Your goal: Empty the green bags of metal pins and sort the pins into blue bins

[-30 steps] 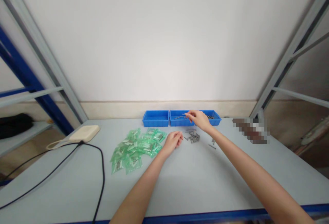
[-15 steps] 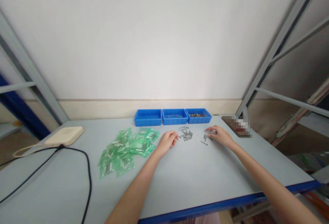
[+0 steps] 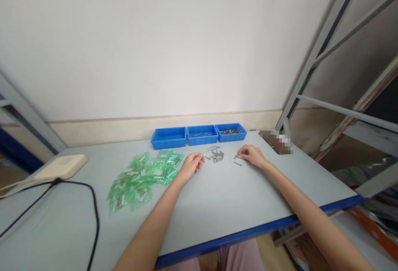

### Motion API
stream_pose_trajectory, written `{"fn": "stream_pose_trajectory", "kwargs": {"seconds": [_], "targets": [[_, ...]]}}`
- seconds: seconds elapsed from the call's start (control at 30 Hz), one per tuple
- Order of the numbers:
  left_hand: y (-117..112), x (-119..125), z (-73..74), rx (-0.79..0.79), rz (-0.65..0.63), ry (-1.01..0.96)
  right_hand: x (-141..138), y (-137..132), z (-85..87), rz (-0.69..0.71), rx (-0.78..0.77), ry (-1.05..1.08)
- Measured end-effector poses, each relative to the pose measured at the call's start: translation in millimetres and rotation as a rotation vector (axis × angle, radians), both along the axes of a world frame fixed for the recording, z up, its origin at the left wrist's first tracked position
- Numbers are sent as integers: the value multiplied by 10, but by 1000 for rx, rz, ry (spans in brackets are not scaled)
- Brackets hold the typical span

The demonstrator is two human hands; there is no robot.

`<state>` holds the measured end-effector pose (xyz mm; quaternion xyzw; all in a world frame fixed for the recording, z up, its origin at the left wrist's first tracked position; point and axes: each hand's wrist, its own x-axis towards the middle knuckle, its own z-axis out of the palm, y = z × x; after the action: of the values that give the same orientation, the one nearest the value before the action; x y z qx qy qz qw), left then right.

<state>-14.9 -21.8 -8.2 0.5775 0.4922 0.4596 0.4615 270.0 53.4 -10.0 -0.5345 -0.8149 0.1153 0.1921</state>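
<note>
My left hand (image 3: 190,164) rests on the grey table (image 3: 217,204), fingers curled loosely, just right of a heap of green plastic bags (image 3: 141,176). A small pile of metal screws and hex keys (image 3: 215,155) lies between my hands. My right hand (image 3: 252,155) is down on the table with its fingertips pinched at a few loose screws (image 3: 238,159). Three blue trays (image 3: 199,135) stand in a row behind: the left one looks empty, the middle holds hex keys, the right holds screws.
A beige flat device (image 3: 60,166) with a black cable (image 3: 90,217) sits at the left. A blurred-out object (image 3: 276,141) lies at the right rear. Grey shelf uprights (image 3: 311,64) flank the table; its blue front edge (image 3: 248,233) is near me.
My right hand left the middle tray and came down to the loose screws on the table. The view swung to the right. My left hand stayed in place.
</note>
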Motion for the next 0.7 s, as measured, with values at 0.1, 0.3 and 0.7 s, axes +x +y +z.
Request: {"fn": "stream_pose_trajectory", "kwargs": {"seconds": [0.1,0.3,0.7], "targets": [[-1,3,6,-4,-6,8,-16,-8,4,-11,20,4],[-23,18,21,3,-23,39,-215,-61,67,-49,77,268],[-202,74,87,167,28,298,-1160,-448,317,392,125,235]]}}
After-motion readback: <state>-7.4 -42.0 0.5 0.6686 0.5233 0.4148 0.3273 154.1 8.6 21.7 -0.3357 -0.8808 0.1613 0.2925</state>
